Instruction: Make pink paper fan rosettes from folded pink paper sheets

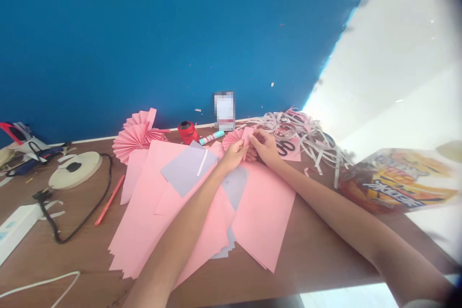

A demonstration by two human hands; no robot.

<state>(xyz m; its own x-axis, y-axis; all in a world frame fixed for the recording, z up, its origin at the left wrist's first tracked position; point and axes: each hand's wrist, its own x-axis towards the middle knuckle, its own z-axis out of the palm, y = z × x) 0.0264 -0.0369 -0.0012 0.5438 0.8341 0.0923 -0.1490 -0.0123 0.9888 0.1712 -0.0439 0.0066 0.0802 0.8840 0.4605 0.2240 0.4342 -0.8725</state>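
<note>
Both my hands meet at the far middle of the brown table. My left hand and my right hand pinch a small folded pink paper piece between their fingertips. Beside it lies a small pleated pink fan. Under my forearms spreads a pile of pink paper sheets with a few pale grey sheets mixed in.
Large pink paper fans lean at the blue wall. A red ribbon spool, a glue stick, scissors and white paper strips lie behind. A tape roll, black cable, pink pencil, power strip sit left; a snack bag sits right.
</note>
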